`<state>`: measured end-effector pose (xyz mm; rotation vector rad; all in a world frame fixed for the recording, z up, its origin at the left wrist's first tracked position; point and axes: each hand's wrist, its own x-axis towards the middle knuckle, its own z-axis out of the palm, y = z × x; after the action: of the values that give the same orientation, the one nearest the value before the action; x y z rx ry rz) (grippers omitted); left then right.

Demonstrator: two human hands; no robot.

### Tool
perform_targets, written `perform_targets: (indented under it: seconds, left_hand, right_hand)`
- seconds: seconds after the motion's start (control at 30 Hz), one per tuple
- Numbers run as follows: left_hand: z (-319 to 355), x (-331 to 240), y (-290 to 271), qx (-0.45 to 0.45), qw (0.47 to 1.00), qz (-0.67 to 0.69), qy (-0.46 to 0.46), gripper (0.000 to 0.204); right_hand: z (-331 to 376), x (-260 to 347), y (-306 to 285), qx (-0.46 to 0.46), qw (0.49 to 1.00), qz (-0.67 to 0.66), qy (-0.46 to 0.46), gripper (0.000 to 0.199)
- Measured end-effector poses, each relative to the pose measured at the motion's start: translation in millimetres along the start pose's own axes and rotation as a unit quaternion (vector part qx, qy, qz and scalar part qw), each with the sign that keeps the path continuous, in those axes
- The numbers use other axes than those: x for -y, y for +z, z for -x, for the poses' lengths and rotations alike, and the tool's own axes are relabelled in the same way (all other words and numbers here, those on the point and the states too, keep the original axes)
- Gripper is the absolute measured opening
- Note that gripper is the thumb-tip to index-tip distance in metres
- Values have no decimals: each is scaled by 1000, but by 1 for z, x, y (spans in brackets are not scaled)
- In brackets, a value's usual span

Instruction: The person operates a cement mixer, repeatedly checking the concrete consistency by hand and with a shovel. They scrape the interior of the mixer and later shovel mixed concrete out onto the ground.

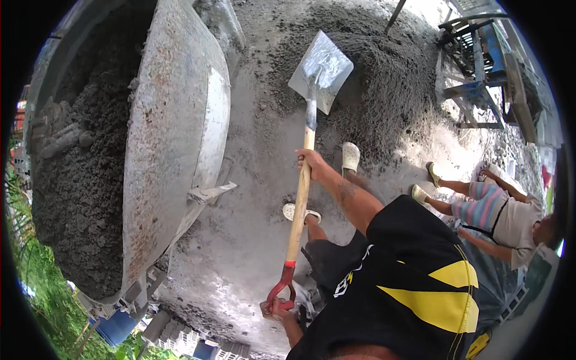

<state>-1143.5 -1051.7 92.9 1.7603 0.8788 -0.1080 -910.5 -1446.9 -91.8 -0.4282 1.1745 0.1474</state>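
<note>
step: shovel (303, 180) is held lifted, its blade (321, 71) raised over the grey cement mix pile (372, 78); judged between scoops, the blade carrying nothing that can be seen.
next move: judged to call for the blade being driven low into the pile edge, then swung left to the mixer drum (174, 138) mouth.
right hand (309, 161): clenched around the wooden shaft at mid-length.
left hand (277, 307): closed on the red D-handle (282, 291) at the lower end.
shovel look: pale metal blade, dusty and scuffed; tan shaft with a red band; blade tilted face-up.
drum: rusty, grey-crusted, filled with dark wet mix (84, 180).
nearby: another person (498, 210) seated at right; blue frame (474, 60) behind the pile.
</note>
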Motion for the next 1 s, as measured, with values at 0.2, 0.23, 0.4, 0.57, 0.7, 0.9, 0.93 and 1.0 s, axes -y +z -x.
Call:
perform_targets:
  seconds: [0.2, 0.23, 0.4, 0.57, 0.7, 0.9, 0.93, 1.0]
  left_hand:
    - [-29, 6, -204, -282, 939, -122, -154, 7]
    - [-28, -3, -227, -283, 931, -165, -164, 7]
    - [-133, -52, -199, -132, 943, -279, -124, 6]
    - [-139, 44, 150, 16, 985, -119, -123, 29]
    - [-88, 74, 147, 30, 990, -132, -41, 23]
    - [13, 112, 44, -37, 990, -135, -19, 27]
    - [23, 112, 31, -43, 989, -141, -8, 29]
    - [56, 94, 36, -43, 991, -112, -66, 26]
  right_hand:
    - [-50, -359, -40, -81, 963, 57, 251, 17]
    - [-41, -398, -43, -87, 943, 57, 316, 15]
    - [-103, -414, -77, -102, 944, -90, 300, 14]
    - [-268, -123, -183, -139, 982, 1, 125, 12]
    - [-251, -87, -220, -172, 982, -10, 77, 13]
    - [-144, -106, -246, -168, 976, -55, 130, 9]
    - [-121, -101, -246, -166, 977, -51, 128, 9]
    - [-87, -80, -257, -166, 980, -37, 107, 10]
